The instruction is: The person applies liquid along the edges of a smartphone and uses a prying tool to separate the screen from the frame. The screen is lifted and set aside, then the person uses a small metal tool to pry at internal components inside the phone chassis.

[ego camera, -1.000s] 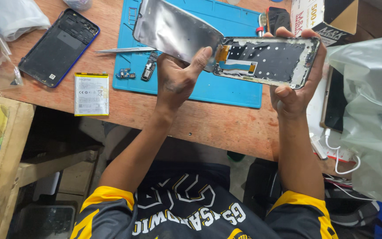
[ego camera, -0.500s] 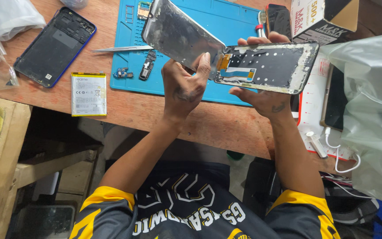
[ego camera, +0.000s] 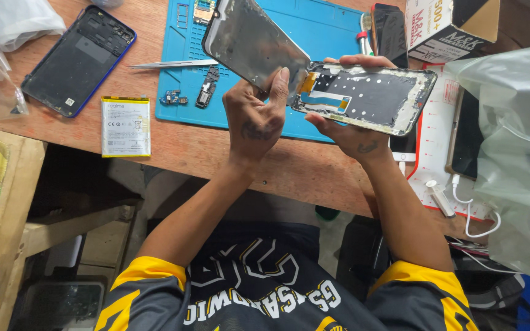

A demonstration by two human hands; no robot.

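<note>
My left hand (ego camera: 256, 116) pinches the lower edge of a detached phone display panel (ego camera: 249, 43), which tilts up over the blue work mat (ego camera: 320, 24). The panel's grey metal back faces me. My right hand (ego camera: 346, 130) holds the phone's open middle frame (ego camera: 372, 98) from underneath, with its fingers curled over the far edge. The frame's left end shows an orange flex strip where it meets the panel. Both parts are lifted above the wooden table (ego camera: 185, 150).
On the table to the left lie a dark blue back cover (ego camera: 78, 58), a flat battery (ego camera: 126, 125), tweezers (ego camera: 173, 63) and small loose parts (ego camera: 207, 95). A black phone (ego camera: 391, 34), a cardboard box (ego camera: 455, 24), a large plastic bag (ego camera: 510, 153) and a white cable (ego camera: 473, 211) sit on the right.
My right hand has slid from the frame's far right end to under its left half. My left hand has come up to pinch the panel's edge. The panel now tilts more steeply.
</note>
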